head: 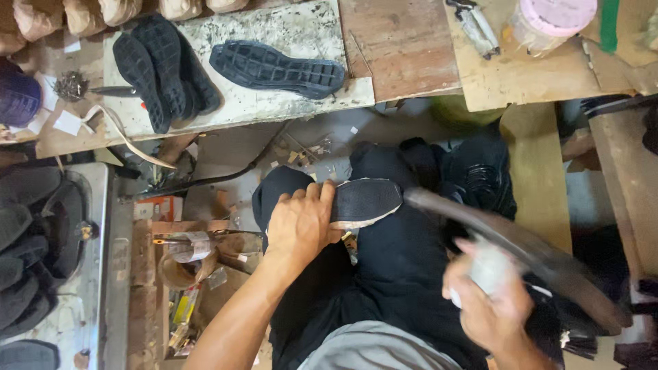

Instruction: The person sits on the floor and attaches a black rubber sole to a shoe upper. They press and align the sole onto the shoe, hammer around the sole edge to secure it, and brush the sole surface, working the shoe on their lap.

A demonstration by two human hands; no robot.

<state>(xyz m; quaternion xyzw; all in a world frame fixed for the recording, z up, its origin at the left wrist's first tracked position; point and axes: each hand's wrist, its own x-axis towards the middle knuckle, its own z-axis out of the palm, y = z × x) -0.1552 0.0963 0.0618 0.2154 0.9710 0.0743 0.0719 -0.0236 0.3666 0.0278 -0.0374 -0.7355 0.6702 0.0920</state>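
One shoe (363, 202) lies sole-up on the person's lap, just right of centre in the head view, toe pointing to 3 o'clock. The left hand (301, 223) has its grip closed around the shoe's heel end, fingers curled over the sole edge, pressing it down onto the thigh. The right hand (490, 301), at 5 o'clock, is closed around the pale handle of a hammer (507, 240); the tool is smeared by motion, its dark head reaching toward the shoe's toe.

To do this step well, I judge the shoe should stay pinned flat against the leg so it cannot rock, the left fingers kept back at the heel, clear of where the hammer lands, and the blows short and square along the sole edge.

Counted: on the table (288, 27) at 12 o'clock lie loose black soles: one single sole (277, 67) lying alone, and a stack (164, 68) at 11 o'clock that looks like three, though the overlap makes that uncertain. At 1 o'clock stands one pink-lidded jar (552, 20). At 9 o'clock several dark shoe uppers (31, 247) are piled; their number cannot be told
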